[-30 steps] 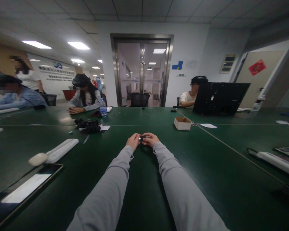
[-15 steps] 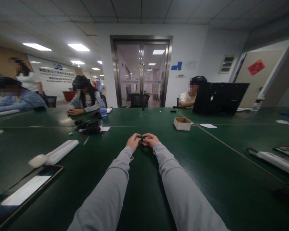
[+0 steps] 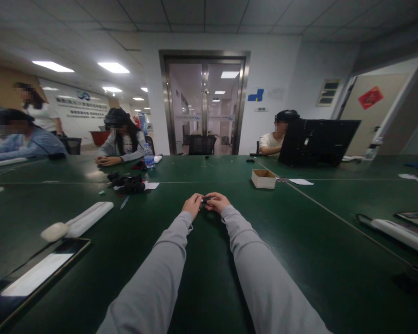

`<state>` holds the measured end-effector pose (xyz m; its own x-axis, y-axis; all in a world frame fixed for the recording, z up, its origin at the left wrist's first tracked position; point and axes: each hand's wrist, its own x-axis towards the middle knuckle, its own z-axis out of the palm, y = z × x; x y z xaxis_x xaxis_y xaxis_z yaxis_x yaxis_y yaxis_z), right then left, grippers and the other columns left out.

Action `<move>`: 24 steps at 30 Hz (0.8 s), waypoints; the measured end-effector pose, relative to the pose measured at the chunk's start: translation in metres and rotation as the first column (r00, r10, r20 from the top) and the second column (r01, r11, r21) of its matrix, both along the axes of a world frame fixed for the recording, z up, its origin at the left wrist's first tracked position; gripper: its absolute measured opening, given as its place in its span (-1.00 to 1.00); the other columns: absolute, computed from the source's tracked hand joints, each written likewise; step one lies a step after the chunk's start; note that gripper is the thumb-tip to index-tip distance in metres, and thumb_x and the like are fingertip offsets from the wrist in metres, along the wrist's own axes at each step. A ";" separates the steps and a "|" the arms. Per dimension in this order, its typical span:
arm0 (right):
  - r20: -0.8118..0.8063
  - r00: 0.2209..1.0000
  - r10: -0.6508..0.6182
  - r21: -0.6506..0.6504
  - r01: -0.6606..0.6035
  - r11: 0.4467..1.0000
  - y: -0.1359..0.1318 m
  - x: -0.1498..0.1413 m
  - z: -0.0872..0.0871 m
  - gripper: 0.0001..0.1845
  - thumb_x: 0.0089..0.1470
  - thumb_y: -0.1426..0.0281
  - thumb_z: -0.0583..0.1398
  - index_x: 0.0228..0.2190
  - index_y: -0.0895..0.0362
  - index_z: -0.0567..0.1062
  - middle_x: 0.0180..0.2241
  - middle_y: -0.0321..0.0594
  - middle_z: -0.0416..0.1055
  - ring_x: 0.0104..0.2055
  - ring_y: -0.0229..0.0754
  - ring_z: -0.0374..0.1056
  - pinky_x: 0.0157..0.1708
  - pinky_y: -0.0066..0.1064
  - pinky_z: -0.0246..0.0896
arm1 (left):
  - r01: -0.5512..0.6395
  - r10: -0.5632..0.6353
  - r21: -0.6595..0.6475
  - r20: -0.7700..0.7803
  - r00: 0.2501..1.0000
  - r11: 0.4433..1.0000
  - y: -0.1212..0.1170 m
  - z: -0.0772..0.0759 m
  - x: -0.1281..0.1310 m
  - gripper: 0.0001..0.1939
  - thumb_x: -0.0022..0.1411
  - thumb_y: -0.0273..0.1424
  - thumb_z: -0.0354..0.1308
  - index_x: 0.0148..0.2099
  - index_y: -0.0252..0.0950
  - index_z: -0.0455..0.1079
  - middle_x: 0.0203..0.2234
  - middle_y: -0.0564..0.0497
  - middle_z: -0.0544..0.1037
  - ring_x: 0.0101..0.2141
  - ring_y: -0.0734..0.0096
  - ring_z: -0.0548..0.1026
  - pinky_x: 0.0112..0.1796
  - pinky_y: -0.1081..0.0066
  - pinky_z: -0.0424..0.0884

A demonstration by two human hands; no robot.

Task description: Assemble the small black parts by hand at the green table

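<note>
Both my arms, in grey sleeves, reach forward over the dark green table (image 3: 209, 269). Between my fingertips is a small black object (image 3: 205, 200) with a light spot at its left end; its kind is too small to make out. My left hand (image 3: 192, 205) pinches it from the left. From the other side, my right hand (image 3: 218, 202) has its fingers closed round it. The fingers hide part of the object.
Ahead to the right stands an open cardboard box (image 3: 264, 180). Black gear (image 3: 128, 183), a pen (image 3: 124, 202) and a water bottle (image 3: 148, 157) are at the left, with a power strip (image 3: 90, 219) and phone (image 3: 38, 273) nearer. A monitor (image 3: 316, 141) stands right; people sit opposite.
My hands stay in the same place, fingers shifting slightly. A little more of the black object shows between them now.
</note>
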<state>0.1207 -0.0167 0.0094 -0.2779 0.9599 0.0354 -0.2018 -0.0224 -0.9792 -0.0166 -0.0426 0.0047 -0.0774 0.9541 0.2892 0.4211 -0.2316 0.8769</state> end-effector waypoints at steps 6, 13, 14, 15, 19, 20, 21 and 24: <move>0.008 1.000 -0.001 -0.007 0.001 1.000 -0.001 0.000 0.001 -0.74 -0.28 0.67 0.17 -0.44 0.20 0.39 -0.69 -0.38 0.32 -0.64 -0.33 0.34 -0.67 -0.60 0.29 | 0.040 -0.040 -0.008 0.028 0.999 0.999 0.003 -0.002 -0.002 -0.77 0.07 -0.38 -0.07 -0.24 -0.25 0.35 -0.63 0.13 0.33 -0.66 0.63 0.26 -0.61 0.59 0.22; 0.024 1.000 -0.010 -0.011 0.010 1.000 0.001 -0.001 -0.001 -0.74 -0.26 0.68 0.16 -0.43 0.20 0.39 -0.66 -0.36 0.35 -0.64 -0.34 0.34 -0.66 -0.61 0.28 | 0.029 -0.029 0.016 -0.024 0.999 0.999 0.006 -0.007 -0.004 -0.73 0.11 -0.31 -0.12 -0.26 -0.27 0.35 -0.69 0.14 0.30 -0.67 0.60 0.26 -0.59 0.58 0.21; 0.025 1.000 -0.009 -0.012 0.009 1.000 0.001 -0.001 -0.001 -0.74 -0.26 0.68 0.16 -0.43 0.20 0.39 -0.66 -0.36 0.35 -0.64 -0.34 0.34 -0.66 -0.61 0.29 | 0.030 -0.029 0.017 -0.029 0.999 0.999 0.006 -0.007 -0.004 -0.73 0.11 -0.30 -0.12 -0.25 -0.27 0.36 -0.69 0.14 0.30 -0.67 0.60 0.26 -0.60 0.58 0.21; 0.025 1.000 -0.007 -0.011 0.008 1.000 0.002 -0.001 -0.001 -0.75 -0.26 0.68 0.16 -0.43 0.20 0.38 -0.66 -0.35 0.35 -0.64 -0.34 0.34 -0.66 -0.60 0.29 | 0.031 -0.030 0.019 -0.033 0.999 0.999 0.006 -0.007 -0.004 -0.72 0.12 -0.29 -0.12 -0.25 -0.27 0.36 -0.69 0.14 0.30 -0.67 0.60 0.26 -0.60 0.58 0.21; 0.018 1.000 -0.007 -0.011 0.007 1.000 0.001 -0.001 -0.001 -0.75 -0.25 0.68 0.16 -0.44 0.20 0.38 -0.65 -0.35 0.36 -0.64 -0.33 0.35 -0.67 -0.60 0.29 | 0.025 -0.025 0.021 -0.034 0.999 0.999 0.005 -0.007 -0.003 -0.70 0.13 -0.24 -0.13 -0.25 -0.26 0.36 -0.67 0.14 0.30 -0.68 0.62 0.26 -0.60 0.58 0.21; 0.016 1.000 -0.008 -0.013 0.008 1.000 0.001 -0.001 -0.001 -0.75 -0.25 0.68 0.16 -0.44 0.20 0.38 -0.66 -0.35 0.35 -0.64 -0.33 0.35 -0.68 -0.61 0.29 | 0.025 -0.024 0.021 -0.030 0.999 0.999 0.005 -0.007 -0.003 -0.70 0.12 -0.24 -0.12 -0.26 -0.26 0.36 -0.65 0.14 0.32 -0.68 0.62 0.26 -0.60 0.59 0.21; 0.015 1.000 -0.009 -0.014 0.009 1.000 0.001 -0.001 -0.001 -0.75 -0.25 0.68 0.16 -0.44 0.19 0.38 -0.67 -0.36 0.35 -0.64 -0.33 0.35 -0.68 -0.61 0.29 | 0.027 -0.027 0.019 -0.025 0.999 0.999 0.005 -0.007 -0.003 -0.72 0.11 -0.24 -0.09 -0.26 -0.26 0.35 -0.63 0.13 0.33 -0.68 0.63 0.26 -0.61 0.59 0.21; 0.013 1.000 -0.006 -0.009 0.006 1.000 0.001 -0.001 -0.001 -0.75 -0.25 0.67 0.17 -0.43 0.19 0.39 -0.69 -0.37 0.33 -0.64 -0.33 0.34 -0.68 -0.61 0.29 | 0.042 -0.042 0.022 -0.006 0.999 0.999 0.006 -0.007 -0.002 -0.77 0.06 -0.31 -0.01 -0.24 -0.26 0.35 -0.56 0.11 0.38 -0.68 0.66 0.26 -0.60 0.59 0.23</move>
<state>0.1200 -0.0153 0.0084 -0.2724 0.9619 0.0231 -0.1888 -0.0299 -0.9816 -0.0191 -0.0366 -0.0024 -0.0357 0.9498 0.3107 0.4151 -0.2688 0.8692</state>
